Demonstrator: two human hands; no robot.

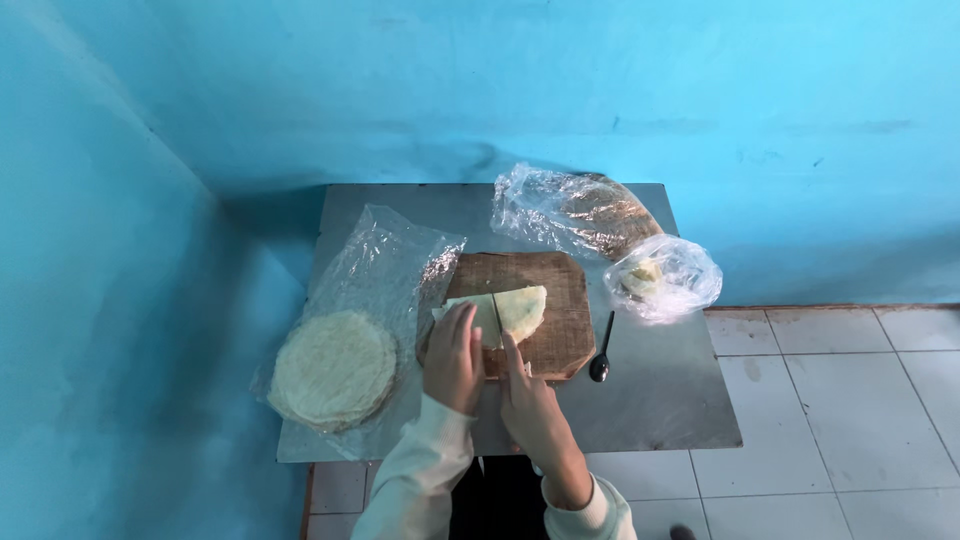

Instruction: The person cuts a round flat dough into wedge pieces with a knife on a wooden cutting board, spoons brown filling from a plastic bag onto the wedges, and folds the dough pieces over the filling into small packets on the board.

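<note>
A folded pale flatbread (520, 311) lies on a brown wooden cutting board (555, 285) in the middle of a grey table (660, 400). My left hand (453, 358) presses down on the left part of the flatbread. My right hand (530, 400) grips a knife (497, 315) whose thin blade stands across the flatbread, pointing away from me. The knife's handle is hidden inside my fist.
A stack of round flatbreads (333, 367) rests on a clear plastic bag (385, 255) at the table's left, overhanging its edge. A black spoon (602, 352) lies right of the board. Two crumpled plastic bags (665, 277) with food sit at the back right. Blue walls stand behind and left.
</note>
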